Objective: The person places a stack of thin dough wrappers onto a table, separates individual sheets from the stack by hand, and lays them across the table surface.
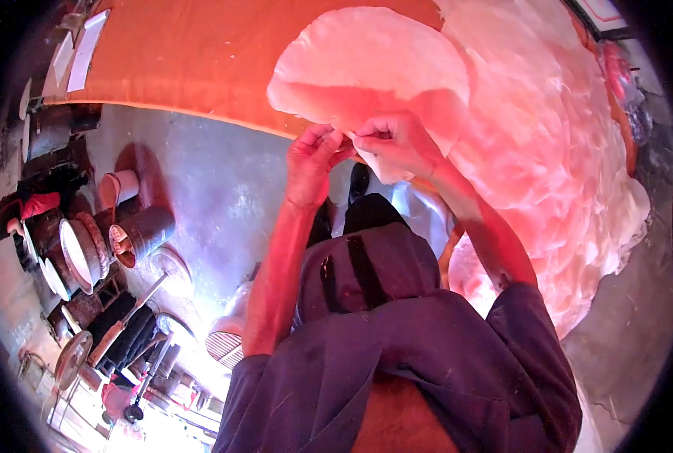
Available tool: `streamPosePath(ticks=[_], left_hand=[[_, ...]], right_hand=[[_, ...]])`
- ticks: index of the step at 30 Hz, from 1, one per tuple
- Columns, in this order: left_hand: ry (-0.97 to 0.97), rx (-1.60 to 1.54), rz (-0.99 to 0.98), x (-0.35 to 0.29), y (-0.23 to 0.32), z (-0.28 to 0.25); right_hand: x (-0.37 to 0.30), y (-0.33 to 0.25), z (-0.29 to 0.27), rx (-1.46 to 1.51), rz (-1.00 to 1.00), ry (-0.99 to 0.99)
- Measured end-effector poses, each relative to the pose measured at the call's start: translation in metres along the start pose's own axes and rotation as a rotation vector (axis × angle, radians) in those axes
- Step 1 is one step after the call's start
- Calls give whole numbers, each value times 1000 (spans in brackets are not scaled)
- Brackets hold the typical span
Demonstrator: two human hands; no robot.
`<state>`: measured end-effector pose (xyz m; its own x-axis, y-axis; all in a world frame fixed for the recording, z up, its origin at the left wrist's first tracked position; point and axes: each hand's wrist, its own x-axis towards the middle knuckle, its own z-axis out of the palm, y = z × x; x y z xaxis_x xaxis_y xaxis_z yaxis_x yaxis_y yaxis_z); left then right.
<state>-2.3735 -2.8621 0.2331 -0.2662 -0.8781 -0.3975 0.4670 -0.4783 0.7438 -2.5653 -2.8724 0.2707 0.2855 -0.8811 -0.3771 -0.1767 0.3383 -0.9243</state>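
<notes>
A thin, pale, rounded sheet [374, 57] lies on the orange-covered table [193, 53] in front of me. At its near edge my left hand [314, 157] and my right hand [403, 142] are close together, fingertips pinched on the rim. A small bit of the pale material shows between the fingertips, and a flap hangs below my right hand past the table's edge. The red lighting hides what the sheet is made of. To the right spreads a large heap of similar pale, rumpled sheets [532, 151], overlapping one another.
At the left, a black cylindrical container [144, 234], a pale bucket [119, 186] and round basins [80, 255] stand on the grey floor [208, 181]. Long-handled tools [125, 321] lie further down. White papers [87, 49] rest at the table's left end. Plastic bags [625, 83] are at the far right.
</notes>
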Motion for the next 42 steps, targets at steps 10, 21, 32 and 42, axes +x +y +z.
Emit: streamPosePath(ticks=[10,21,32,42], left_hand=[[52,-21,3,-2,8,18],[95,71,-35,-9,7,13],[359,71,-122,-13,-3,-30],[454,19,66,12,-8,-61]], right_hand=[[5,16,-7,276,98,-97],[31,-1,13,-283,-235,60],[25,10,19,-33,-75,421],[27,-23,-44,278,17,705]])
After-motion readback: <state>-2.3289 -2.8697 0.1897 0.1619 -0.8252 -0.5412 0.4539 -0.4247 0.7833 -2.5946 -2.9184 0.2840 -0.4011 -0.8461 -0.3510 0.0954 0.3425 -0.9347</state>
